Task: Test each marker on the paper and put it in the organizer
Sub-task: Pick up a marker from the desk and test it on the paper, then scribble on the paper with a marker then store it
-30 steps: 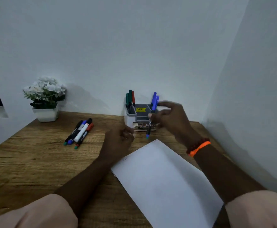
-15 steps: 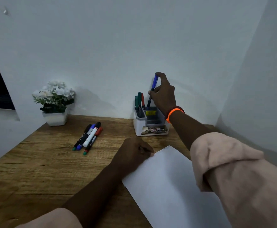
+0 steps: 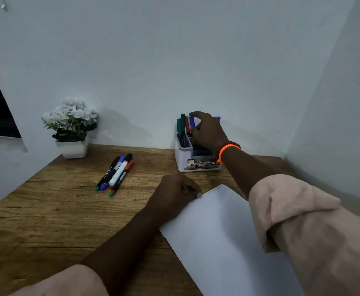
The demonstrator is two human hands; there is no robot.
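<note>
Right hand [image 3: 206,131] is over the white organizer [image 3: 184,160] at the tabletop's [image 3: 46,221] back edge, fingers pinching the blue marker [image 3: 192,121], which stands in it beside green and red markers [image 3: 183,124]. Left hand [image 3: 174,194] is curled in a loose fist, resting on the paper's [image 3: 217,242] far corner. Four untested markers [image 3: 116,173] lie toward the back left, near the flower pot [image 3: 73,148].

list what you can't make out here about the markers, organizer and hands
Head view only:
- Organizer right-hand compartments: covered by the right hand.
- Blue marker: lower barrel hidden behind fingers.
- Organizer label: too blurred to read.
- Left hand fingertips: curled under, hidden.
- Paper: far-corner marks too faint; lower edge cut off.
</note>
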